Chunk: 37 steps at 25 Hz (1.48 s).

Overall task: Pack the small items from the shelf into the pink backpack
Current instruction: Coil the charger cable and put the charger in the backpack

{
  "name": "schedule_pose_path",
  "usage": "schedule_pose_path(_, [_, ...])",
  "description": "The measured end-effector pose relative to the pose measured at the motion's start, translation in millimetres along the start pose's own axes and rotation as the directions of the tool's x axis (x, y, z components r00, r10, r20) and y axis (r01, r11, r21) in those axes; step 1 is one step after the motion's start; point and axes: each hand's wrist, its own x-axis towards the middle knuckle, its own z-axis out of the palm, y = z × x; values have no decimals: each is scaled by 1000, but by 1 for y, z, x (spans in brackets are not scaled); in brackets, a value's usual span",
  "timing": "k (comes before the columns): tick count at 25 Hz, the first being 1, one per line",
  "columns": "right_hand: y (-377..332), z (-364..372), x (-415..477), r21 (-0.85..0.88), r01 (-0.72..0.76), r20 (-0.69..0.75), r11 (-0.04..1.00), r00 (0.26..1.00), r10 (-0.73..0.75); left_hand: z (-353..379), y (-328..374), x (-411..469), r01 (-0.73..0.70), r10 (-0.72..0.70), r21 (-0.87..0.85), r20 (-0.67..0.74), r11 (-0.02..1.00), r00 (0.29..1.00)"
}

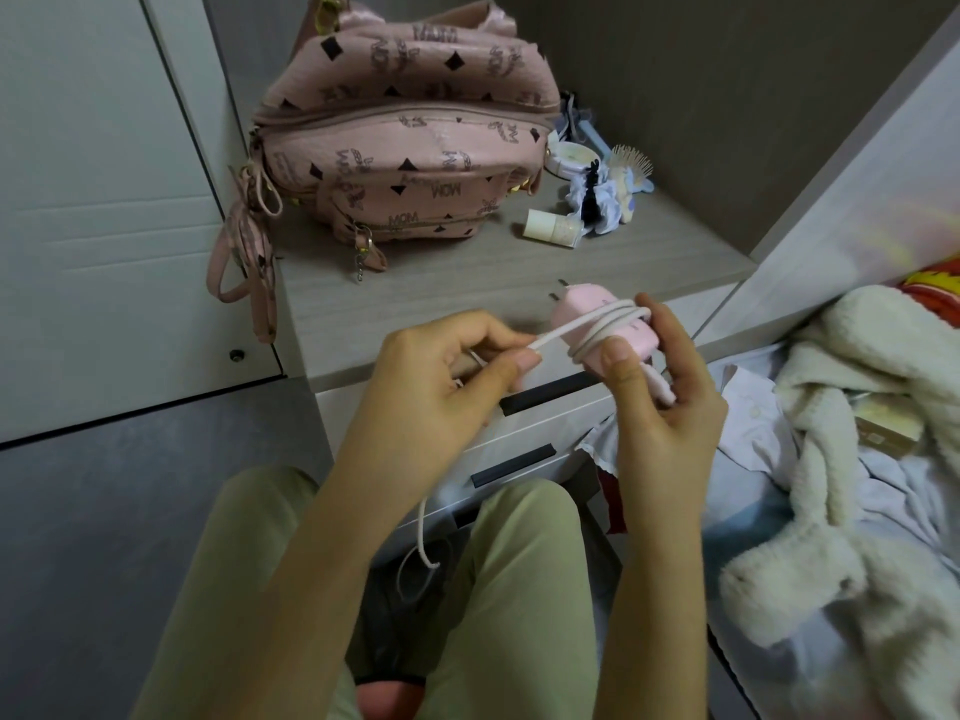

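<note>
The pink backpack (405,132) with dark diamond prints lies on the grey wooden shelf (467,283), its straps hanging off the left edge. My right hand (660,397) holds a pink charger plug (597,319) with a white cable (602,332) wound round it, in front of the shelf edge. My left hand (447,371) pinches the loose stretch of that cable, whose free end dangles down between my knees. On the shelf to the right of the backpack lie a small cream bottle (550,228), a round white compact (569,158), a hair scrunchie (597,200) and a hairbrush (631,166).
Drawers with dark handles (545,394) sit under the shelf top. A bed at the right holds a fluffy cream blanket (852,459) and white clothes. A cabinet door (104,200) stands at the left. My knees in light green trousers (509,589) are below.
</note>
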Motion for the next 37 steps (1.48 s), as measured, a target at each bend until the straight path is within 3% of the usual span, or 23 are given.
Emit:
schedule_pose_path(3, [3, 3, 2, 139, -52, -76, 989, 995, 63, -3, -3, 1, 79, -65, -111, 130, 991, 989])
schedule_pose_path(8, [-1, 10, -1, 408, -253, 9, 877, 962, 274, -1, -9, 5, 160, -116, -201, 212, 966, 970])
schedule_pose_path(12, [-3, 16, -3, 420, -327, 126, 847, 945, 303, -5, -11, 5, 149, -97, -200, 251, 968, 963])
schedule_pose_path(16, [-2, 18, -4, 293, -197, 133, 936, 977, 165, -17, -8, 1, 38, 26, -196, 314, 980, 949])
schedule_pose_path(24, [1, 9, -4, 253, -94, 234, 963, 972, 34, -29, -18, 4, 25, 32, -190, 289, 981, 957])
schedule_pose_path(33, [-2, 25, -7, 426, -242, 266, 872, 954, 135, -19, -27, 7, 50, 16, -234, 271, 971, 962])
schedule_pose_path(37, [0, 31, -8, 490, -360, 229, 794, 932, 281, -20, -26, 9, -17, 70, -219, 240, 976, 968])
